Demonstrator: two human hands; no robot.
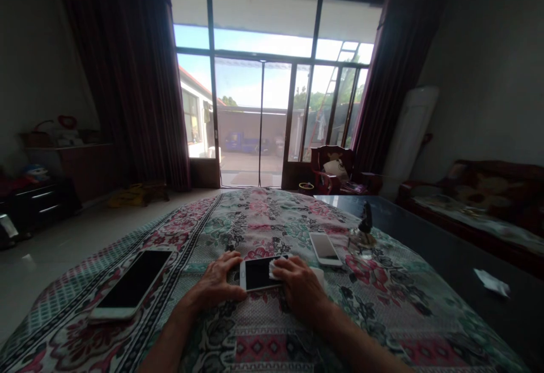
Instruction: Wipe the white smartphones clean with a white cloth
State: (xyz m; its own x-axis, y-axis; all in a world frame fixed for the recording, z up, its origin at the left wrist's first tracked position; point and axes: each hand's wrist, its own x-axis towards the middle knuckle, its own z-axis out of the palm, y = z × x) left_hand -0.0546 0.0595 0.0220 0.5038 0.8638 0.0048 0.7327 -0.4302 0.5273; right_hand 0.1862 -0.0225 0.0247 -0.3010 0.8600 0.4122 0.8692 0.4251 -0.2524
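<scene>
Head cam: L hand [219,279] part-curled, thumb + fingers gripping L end of phone [257,274], near-centre on cloth-covered table [255,327]; R hand [304,288] curled, holding white wad [274,269] on screen. Phone's R end hidden, wad's shape unclear.

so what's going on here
A person has both hands at a white-framed phone on a patterned tablecloth. The left hand is at the phone's left end, while the right hand holds what looks like a white tissue against its dark screen. A larger white-framed device lies off to the left, and a light-coloured phone lies beyond the right hand.
</scene>
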